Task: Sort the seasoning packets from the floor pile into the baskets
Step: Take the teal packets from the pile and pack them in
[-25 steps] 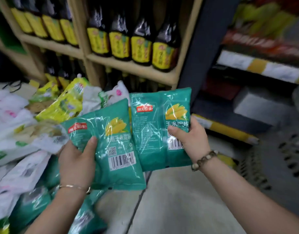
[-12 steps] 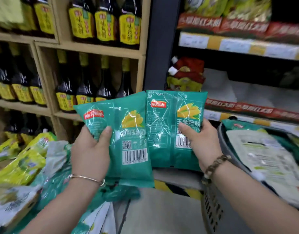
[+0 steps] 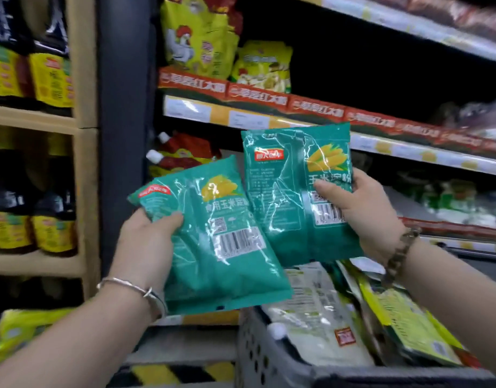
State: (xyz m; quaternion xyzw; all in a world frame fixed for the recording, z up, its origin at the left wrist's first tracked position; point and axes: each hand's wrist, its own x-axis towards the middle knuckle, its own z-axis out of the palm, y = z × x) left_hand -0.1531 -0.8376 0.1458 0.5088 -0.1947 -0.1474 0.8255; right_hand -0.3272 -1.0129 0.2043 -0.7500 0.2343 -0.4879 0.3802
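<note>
Two teal corn-starch packets are held up in front of the shelves. My left hand [image 3: 146, 242] grips the left teal packet [image 3: 221, 247] by its upper left corner, thumb on the front. My right hand [image 3: 364, 214] grips the right teal packet [image 3: 286, 197] at its right edge, thumb over the barcode. The left packet overlaps the lower left of the right one. Below them stands a grey perforated basket [image 3: 258, 357] holding white, green and yellow packets [image 3: 319, 317]. A corner of the yellow floor pile [image 3: 19, 334] shows at the lower left.
A wooden shelf [image 3: 81, 191] with dark sauce bottles [image 3: 53, 219] fills the left. A dark post [image 3: 123, 135] separates it from metal shelves [image 3: 269, 119] with yellow bags and red pouches. A yellow-black striped edge [image 3: 168, 373] runs along the floor.
Both hands have lifted the packets up and to the right, over the basket. The view swung away from the floor pile, and the left packet has tilted under the right one.
</note>
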